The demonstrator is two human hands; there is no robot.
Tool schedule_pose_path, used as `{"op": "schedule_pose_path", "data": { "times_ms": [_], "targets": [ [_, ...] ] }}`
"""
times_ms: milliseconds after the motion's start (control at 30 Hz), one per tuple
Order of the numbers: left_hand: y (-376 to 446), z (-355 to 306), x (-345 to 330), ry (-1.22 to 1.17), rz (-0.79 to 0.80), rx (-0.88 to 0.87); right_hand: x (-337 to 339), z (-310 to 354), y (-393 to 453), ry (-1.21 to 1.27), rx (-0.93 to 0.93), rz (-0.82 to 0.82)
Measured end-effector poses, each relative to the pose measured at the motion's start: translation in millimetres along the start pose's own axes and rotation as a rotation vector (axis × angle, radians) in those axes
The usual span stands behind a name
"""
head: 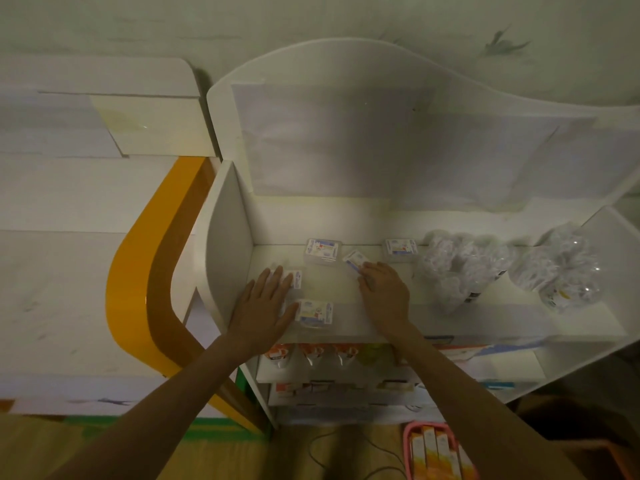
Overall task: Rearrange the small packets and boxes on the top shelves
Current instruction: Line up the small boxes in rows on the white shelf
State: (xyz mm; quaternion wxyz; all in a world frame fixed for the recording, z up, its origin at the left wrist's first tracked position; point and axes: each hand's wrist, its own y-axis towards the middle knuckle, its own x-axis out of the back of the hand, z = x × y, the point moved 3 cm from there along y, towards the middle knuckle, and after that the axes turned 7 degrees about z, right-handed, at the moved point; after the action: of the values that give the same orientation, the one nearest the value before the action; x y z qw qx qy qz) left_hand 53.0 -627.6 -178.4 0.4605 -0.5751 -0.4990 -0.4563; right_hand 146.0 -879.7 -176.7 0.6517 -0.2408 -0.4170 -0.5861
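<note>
While both arms reach over the top shelf (433, 299) of the white rack, we note five small clear boxes with printed labels lying on its left half. Our left hand (265, 303) lies flat, fingers straight and slightly spread; the fingertips rest on the far-left box (294, 278), and the thumb touches the side of the front box (316, 312) just beside it. Our right hand (381, 289) is palm down with fingers bent at the tips, gripping the tilted box (354, 260) at its near end; that box sits cocked at an angle. Just behind and to its left stands the back box (322, 250), close to the rear wall. To the right, apart from the others, sits the right-hand box (401, 248), also against the rear wall. Further right on the same shelf lie two crinkled clear bags (460, 268), contents not legible. Lower shelves carry orange-topped pouches (313, 353) and small cartons, blurred. On the floor below, a pink basket (408, 441) holds tall slim cartons.
</note>
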Motion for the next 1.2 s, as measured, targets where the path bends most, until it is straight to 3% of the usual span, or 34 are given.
{"op": "schedule_pose_path", "data": {
  "times_ms": [300, 433, 600, 900, 1033, 1200],
  "targets": [
    [0, 2, 1, -0.022, 0.028, -0.001, 4, 12, -12, 0.108, 0.229, 0.059],
    [0, 1, 0, -0.01, -0.001, 0.011, 3, 29, -12, 0.245, 0.261, 0.225],
    [-2, -1, 3, -0.054, -0.011, 0.002, -15, 53, -13, 0.347, 0.212, 0.302],
    [-5, -2, 2, 0.002, 0.0, 0.025, -28, 61, -27, 0.348, 0.291, 0.285],
    [1, -4, 8, 0.083, -0.041, -0.056, -38, 66, -26, 0.322, 0.296, 0.296],
    [4, -8, 4, 0.012, 0.027, -0.102, -41, 74, -21, 0.387, 0.273, 0.29]
  ]
}}
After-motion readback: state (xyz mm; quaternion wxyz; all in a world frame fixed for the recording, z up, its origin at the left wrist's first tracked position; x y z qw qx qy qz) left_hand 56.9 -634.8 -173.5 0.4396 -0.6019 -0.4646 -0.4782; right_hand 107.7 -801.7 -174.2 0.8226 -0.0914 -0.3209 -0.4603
